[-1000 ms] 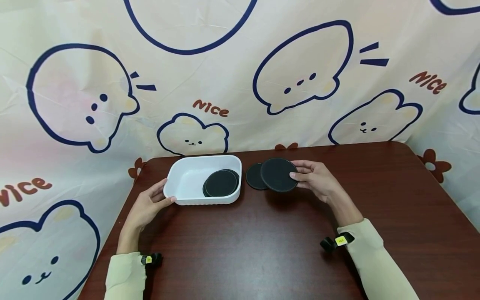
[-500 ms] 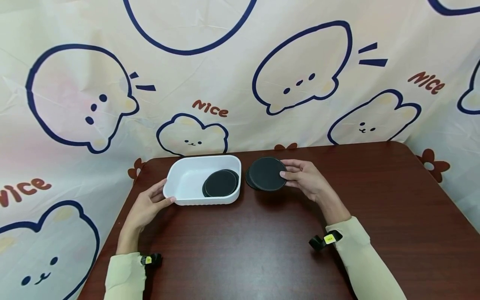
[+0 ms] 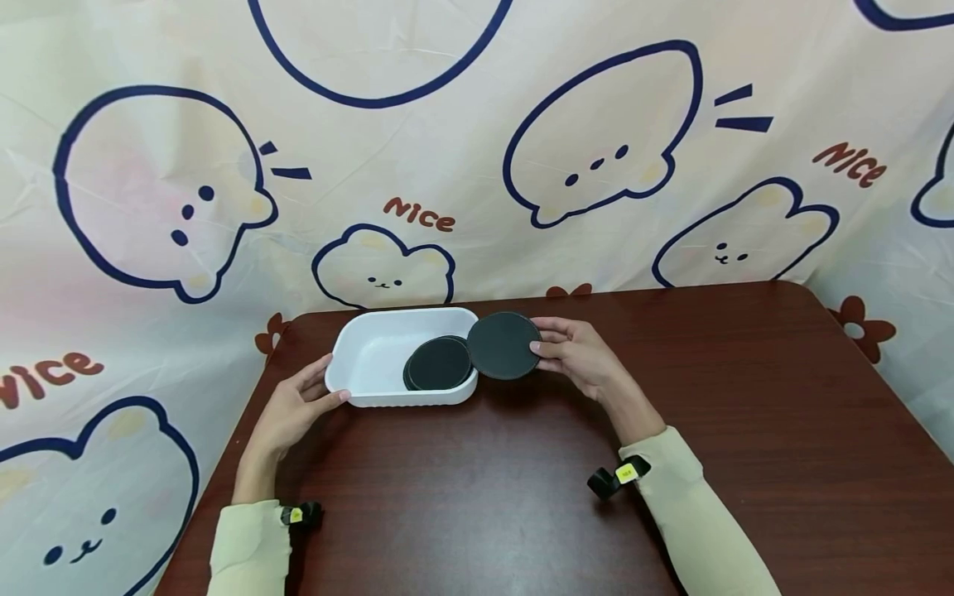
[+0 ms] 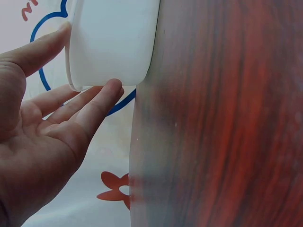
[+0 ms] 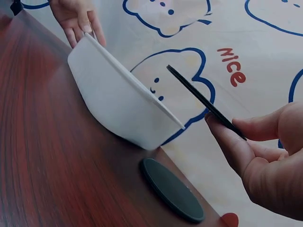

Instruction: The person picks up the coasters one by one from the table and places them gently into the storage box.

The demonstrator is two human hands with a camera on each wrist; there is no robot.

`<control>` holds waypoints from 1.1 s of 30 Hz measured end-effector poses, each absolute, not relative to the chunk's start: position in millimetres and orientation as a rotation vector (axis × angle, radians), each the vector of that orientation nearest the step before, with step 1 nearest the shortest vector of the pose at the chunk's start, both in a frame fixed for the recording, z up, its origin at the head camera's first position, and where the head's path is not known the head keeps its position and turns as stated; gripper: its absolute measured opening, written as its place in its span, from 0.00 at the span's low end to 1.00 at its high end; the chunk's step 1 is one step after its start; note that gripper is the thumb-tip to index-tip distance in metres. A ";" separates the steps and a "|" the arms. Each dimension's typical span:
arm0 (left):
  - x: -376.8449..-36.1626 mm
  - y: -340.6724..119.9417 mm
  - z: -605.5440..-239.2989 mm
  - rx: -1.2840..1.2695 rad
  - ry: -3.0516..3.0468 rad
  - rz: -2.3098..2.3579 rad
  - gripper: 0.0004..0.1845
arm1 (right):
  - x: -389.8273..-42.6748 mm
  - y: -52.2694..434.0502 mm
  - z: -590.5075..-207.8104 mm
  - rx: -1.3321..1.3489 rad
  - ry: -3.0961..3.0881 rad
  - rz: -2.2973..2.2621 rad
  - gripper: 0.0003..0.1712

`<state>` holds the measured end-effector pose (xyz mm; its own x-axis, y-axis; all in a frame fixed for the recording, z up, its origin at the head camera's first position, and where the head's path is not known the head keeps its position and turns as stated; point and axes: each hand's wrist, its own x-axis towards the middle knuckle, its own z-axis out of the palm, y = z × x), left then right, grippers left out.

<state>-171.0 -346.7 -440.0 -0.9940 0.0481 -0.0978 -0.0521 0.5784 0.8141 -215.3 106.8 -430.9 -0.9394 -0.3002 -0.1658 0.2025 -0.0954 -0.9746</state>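
A white tray (image 3: 358,354) stands at the back left of the brown table (image 3: 522,480), with black round discs (image 3: 438,364) lying in its right half. My right hand (image 3: 577,352) pinches another black disc (image 3: 503,345) by its edge and holds it above the tray's right rim. In the right wrist view that held disc (image 5: 201,98) shows edge-on over the tray (image 5: 118,104), and one more black disc (image 5: 171,189) lies flat on the table beneath. My left hand (image 3: 298,406) rests with straight fingers (image 4: 90,111) against the tray's left wall (image 4: 113,42).
A cartoon-print cloth (image 3: 417,149) hangs behind the table and drapes past its left edge. The table's far edge runs just behind the tray. Small black clips with yellow tags sit at both sleeve cuffs (image 3: 617,476).
My right hand has carried the black disc leftward, from over the disc lying on the table to above the tray's right rim. The left hand has not moved.
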 end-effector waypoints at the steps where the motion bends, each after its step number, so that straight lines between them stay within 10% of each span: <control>1: -171.1 -346.7 -440.2 -0.006 2.693 1.394 0.47 | -215.4 104.3 -430.9 -0.110 1.844 -2.103 0.32; 33: -171.0 -345.8 -439.5 -0.010 2.691 1.404 0.47 | -225.3 31.8 -442.3 -0.077 1.726 -2.186 0.29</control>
